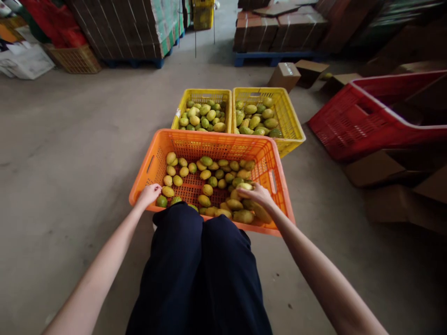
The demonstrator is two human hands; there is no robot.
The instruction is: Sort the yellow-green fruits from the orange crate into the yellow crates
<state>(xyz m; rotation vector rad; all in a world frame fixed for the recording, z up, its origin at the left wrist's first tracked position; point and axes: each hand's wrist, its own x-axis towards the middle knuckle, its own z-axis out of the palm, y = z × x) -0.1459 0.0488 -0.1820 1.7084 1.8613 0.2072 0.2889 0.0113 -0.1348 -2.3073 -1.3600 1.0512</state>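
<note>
A large orange crate [206, 139] stands in front of my knees, with yellow-green mangoes [205, 174] scattered over its slatted floor. They lie more thickly on the right side, where several are larger and yellower. My right hand [257, 193] is closed round a pale yellow-green mango [245, 186] just above that right-hand heap. At the crate's near left edge, my left hand [151, 192] has its fingers curled together, and no fruit shows in them. Close to its fingertips lies a yellow mango [167, 191]. My knees hide part of the crate's near rim.
Touching the far side are two yellow crates, the left one [231, 109] and the right one [296, 125], both holding similar fruit. A red crate [342, 125] and open cardboard boxes [377, 170] stand at right. Stacked cartons [279, 30] sit on a blue pallet [258, 58] behind.
</note>
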